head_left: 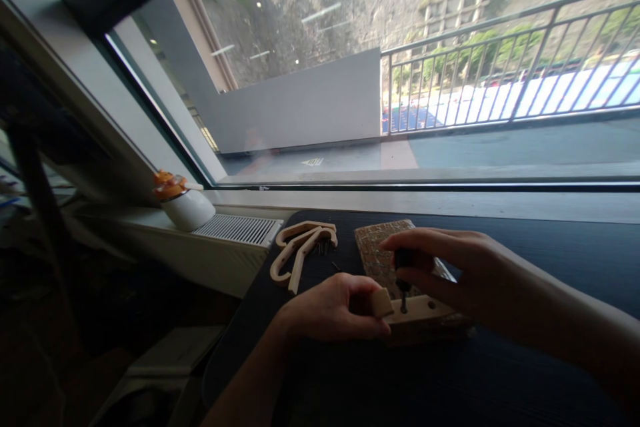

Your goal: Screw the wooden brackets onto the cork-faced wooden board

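Observation:
My right hand [443, 257] is closed around the dark handle of a screwdriver [403, 280]. The tool points down, its tip at a hole in a pale wooden hook [417, 309]. Another hole shows to the right of the tip. My left hand [340, 310] grips the left end of this hook between thumb and fingers. Underneath lies a brown, patterned board or block [375, 247], partly covered by my right hand; I cannot tell its material. Left of it, several loose wooden hooks [299, 250] lie on the dark table [330, 373], with several small screws [323, 248] beside them.
A white rounded container with an orange top [187, 208] stands on a radiator [240, 230] left of the table. Behind the table runs a pale window sill [450, 205] below a large window. A pale box-like object [165, 353] is low at the left, in shadow.

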The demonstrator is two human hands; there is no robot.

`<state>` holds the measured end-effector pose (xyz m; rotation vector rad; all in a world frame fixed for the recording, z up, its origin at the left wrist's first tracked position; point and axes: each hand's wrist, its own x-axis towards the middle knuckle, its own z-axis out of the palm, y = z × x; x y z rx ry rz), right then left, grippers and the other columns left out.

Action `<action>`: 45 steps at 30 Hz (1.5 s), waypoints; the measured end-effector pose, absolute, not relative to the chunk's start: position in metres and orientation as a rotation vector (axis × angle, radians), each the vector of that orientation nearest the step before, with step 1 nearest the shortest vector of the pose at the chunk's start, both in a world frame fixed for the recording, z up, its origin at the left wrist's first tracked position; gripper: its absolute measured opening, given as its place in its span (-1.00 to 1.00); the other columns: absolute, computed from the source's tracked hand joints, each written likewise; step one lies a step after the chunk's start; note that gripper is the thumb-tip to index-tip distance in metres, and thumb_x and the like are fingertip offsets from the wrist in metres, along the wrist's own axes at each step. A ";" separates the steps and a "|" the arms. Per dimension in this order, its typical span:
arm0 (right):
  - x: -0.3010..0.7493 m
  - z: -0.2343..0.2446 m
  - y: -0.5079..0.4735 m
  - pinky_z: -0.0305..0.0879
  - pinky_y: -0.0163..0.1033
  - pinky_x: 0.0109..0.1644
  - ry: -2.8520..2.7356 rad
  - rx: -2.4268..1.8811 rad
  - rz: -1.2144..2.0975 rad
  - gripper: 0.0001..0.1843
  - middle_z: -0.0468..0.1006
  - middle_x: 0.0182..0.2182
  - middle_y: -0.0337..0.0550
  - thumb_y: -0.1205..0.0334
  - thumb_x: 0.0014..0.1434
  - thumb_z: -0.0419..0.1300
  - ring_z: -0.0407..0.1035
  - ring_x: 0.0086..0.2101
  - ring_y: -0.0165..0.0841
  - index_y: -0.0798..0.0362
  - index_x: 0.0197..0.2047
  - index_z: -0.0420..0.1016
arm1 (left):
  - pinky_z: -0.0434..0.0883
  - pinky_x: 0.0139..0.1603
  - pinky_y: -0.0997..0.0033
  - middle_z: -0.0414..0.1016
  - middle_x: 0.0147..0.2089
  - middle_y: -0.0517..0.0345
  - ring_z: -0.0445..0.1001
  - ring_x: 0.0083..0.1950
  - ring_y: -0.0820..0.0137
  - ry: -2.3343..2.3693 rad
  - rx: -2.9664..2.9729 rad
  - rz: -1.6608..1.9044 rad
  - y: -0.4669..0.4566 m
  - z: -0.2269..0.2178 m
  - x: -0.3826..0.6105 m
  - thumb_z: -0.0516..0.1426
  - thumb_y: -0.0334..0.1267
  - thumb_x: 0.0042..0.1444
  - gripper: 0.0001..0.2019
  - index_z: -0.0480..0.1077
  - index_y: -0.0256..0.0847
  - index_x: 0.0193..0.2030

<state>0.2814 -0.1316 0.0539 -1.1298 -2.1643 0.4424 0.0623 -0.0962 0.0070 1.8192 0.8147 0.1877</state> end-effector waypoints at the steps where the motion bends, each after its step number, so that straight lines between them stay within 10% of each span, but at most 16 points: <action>1: 0.281 0.054 -0.131 0.34 -0.37 -0.41 -2.155 -1.147 0.427 -0.75 0.62 -0.34 -0.21 0.16 0.19 0.17 0.47 -0.44 -0.39 -0.07 -0.06 0.51 | 0.28 -0.25 0.52 0.40 -0.34 0.24 0.35 -0.30 0.45 0.811 1.814 0.192 -0.096 0.007 0.063 0.24 -0.16 0.00 -0.76 0.45 -0.21 -0.20; 11: 0.284 0.054 -0.133 0.42 -0.25 -0.15 -2.170 -1.047 0.395 -0.65 0.59 -0.07 -0.07 0.23 0.23 0.09 0.49 -0.17 -0.25 -0.05 0.06 0.49 | 0.30 -0.24 0.52 0.43 -0.31 0.21 0.37 -0.28 0.44 0.830 1.810 0.180 -0.097 0.009 0.062 0.24 -0.16 0.00 -0.74 0.45 -0.22 -0.17; 22: 0.280 0.052 -0.129 0.31 -0.36 -0.45 -2.045 -1.163 0.390 -0.83 0.56 -0.45 -0.25 0.12 0.16 0.21 0.41 -0.49 -0.42 -0.01 -0.20 0.49 | 0.26 -0.28 0.53 0.39 -0.33 0.24 0.32 -0.31 0.47 0.786 1.785 0.204 -0.096 0.005 0.063 0.24 -0.17 0.00 -0.76 0.44 -0.21 -0.20; 32: 0.287 0.051 -0.130 0.36 -0.37 -0.16 -2.163 -0.993 0.428 -0.70 0.54 -0.09 -0.18 0.28 0.25 0.09 0.45 -0.17 -0.37 -0.08 0.03 0.47 | 0.30 -0.17 0.47 0.45 -0.24 0.21 0.38 -0.24 0.43 0.774 1.797 0.206 -0.096 0.006 0.062 0.24 -0.16 0.00 -0.73 0.45 -0.21 -0.16; 45: 0.281 0.051 -0.131 0.37 -0.39 -0.30 -2.130 -0.982 0.407 -0.78 0.55 -0.21 -0.18 0.24 0.22 0.15 0.46 -0.31 -0.42 -0.03 -0.08 0.52 | 0.32 -0.14 0.44 0.43 -0.29 0.21 0.40 -0.22 0.39 0.793 1.815 0.205 -0.096 0.004 0.063 0.23 -0.15 0.01 -0.75 0.44 -0.22 -0.20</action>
